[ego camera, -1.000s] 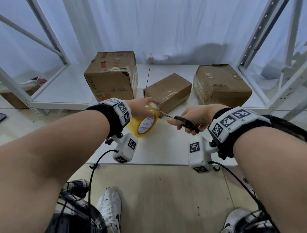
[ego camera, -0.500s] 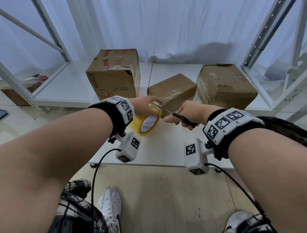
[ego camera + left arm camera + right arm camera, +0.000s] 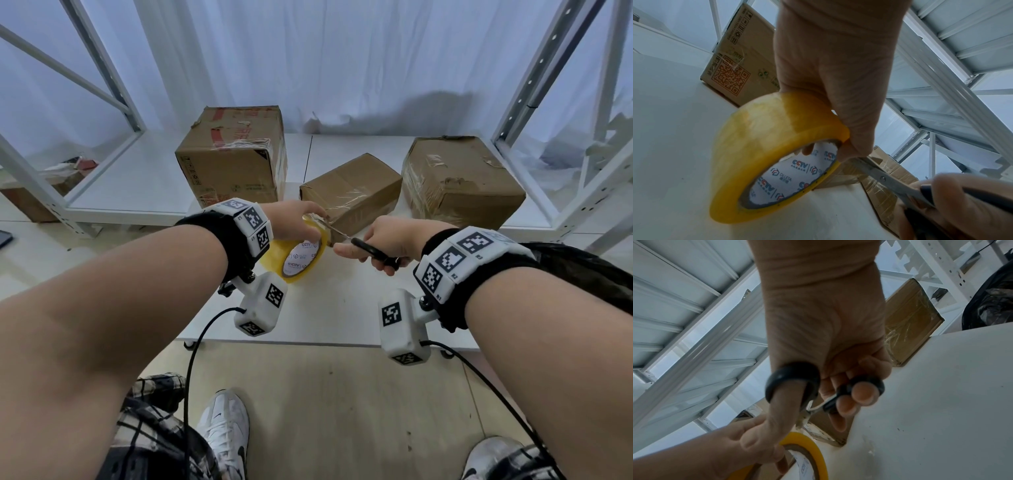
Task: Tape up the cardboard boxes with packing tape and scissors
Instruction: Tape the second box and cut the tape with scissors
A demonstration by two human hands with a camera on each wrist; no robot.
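- Held yellow tape roll [image 3: 297,255] on edge over the white table [image 3: 325,308], left hand [image 3: 294,222] curled round its top rim, one fingertip inside the printed core in the left wrist view.
- Gripped black-handled scissors [image 3: 371,250] in the right hand [image 3: 387,240], thumb through one loop and fingers through the other, per the right wrist view.
- Pointed the blades toward 10 o'clock, tips at the roll's upper edge beside the left fingers; blade gap too blurred to judge.
- Sat the roll between the two hands, at 9 o'clock of the right hand and touching the left.
- Stretched a short clear strip of tape from the roll to the small box [image 3: 352,192], just past the roll at 1 o'clock.
- Stood a tall box [image 3: 233,161] at 11 o'clock and a wide box [image 3: 459,181] at 2 o'clock, both well apart from the hands.
- Framed the table with white shelving [image 3: 113,85] and a white curtain [image 3: 325,61] behind.
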